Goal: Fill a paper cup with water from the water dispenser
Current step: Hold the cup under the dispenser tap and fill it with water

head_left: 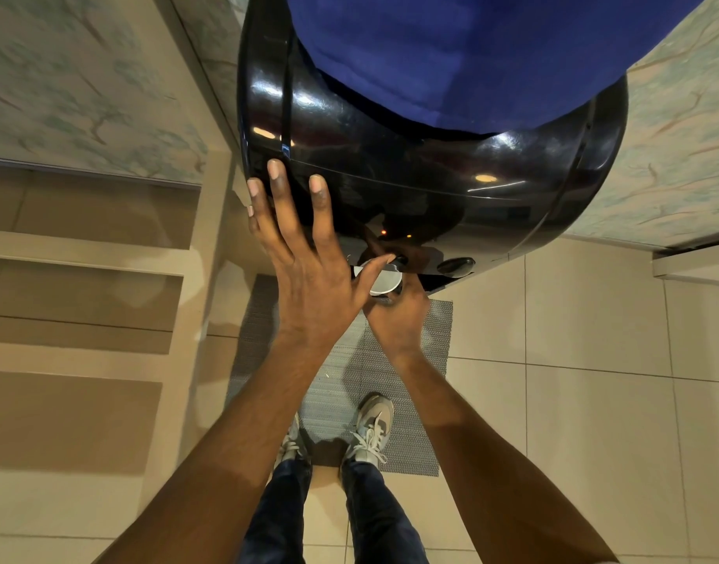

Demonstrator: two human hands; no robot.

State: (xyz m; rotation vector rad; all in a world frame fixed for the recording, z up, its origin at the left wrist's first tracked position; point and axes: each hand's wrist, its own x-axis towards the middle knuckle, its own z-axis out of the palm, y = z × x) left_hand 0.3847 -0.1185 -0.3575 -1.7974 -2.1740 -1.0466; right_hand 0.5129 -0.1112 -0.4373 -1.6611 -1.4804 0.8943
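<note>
A glossy black water dispenser (pixel 431 189) fills the upper middle, with a blue-covered bottle (pixel 451 54) on top. My left hand (pixel 305 270) rests flat against the dispenser's front, fingers spread, its thumb reaching across to a black tap (pixel 400 260). Just below that tap, my right hand (pixel 398 319) is wrapped around a white paper cup (pixel 384 282); only part of its rim shows. A second black tap (pixel 455 265) sits to the right. Whether water is flowing is hidden by my hands.
A grey mat (pixel 414 384) lies on the beige tiled floor under my feet and grey sneakers (pixel 370 429). Beige steps or shelves (pixel 85 254) run along the left. Patterned walls flank the dispenser on both sides.
</note>
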